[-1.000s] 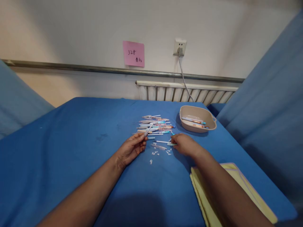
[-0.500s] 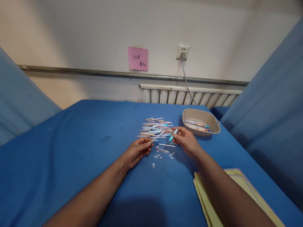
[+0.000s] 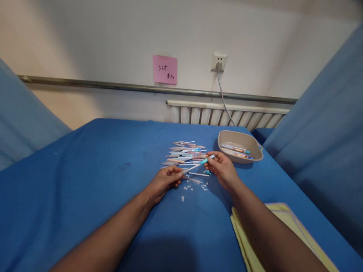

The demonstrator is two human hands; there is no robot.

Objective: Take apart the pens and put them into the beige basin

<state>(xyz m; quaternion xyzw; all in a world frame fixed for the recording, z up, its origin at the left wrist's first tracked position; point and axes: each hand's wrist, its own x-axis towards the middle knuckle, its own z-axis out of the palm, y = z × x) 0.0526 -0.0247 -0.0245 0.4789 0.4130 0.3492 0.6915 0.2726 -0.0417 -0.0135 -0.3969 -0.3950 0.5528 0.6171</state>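
In my left hand (image 3: 166, 183), thumb and fingers pinch one end of a thin white pen refill (image 3: 193, 167). My right hand (image 3: 222, 170) grips a short turquoise pen part (image 3: 204, 161) with a pale end. The refill's far end meets the turquoise part, and the two lie in one slanting line; how far one sits inside the other I cannot make out. Behind and below them lies a heap of pen parts (image 3: 178, 153), with barrels and refills side by side. Small white bits (image 3: 183, 198) are scattered on the blue cover nearer me, beside a clear barrel (image 3: 195, 181).
A beige basin (image 3: 231, 135) holding several pens stands at the right back. A folded yellow cloth (image 3: 279, 209) lies under my right forearm. The blue cover (image 3: 99, 170) spreads across the surface. Behind are a radiator (image 3: 195, 113), a metal rail and a plugged-in cable; blue curtains flank both sides.
The turquoise part has turned into line with the refill, and their ends now meet between my hands. The refill has tilted flatter. Both hands keep their grip.
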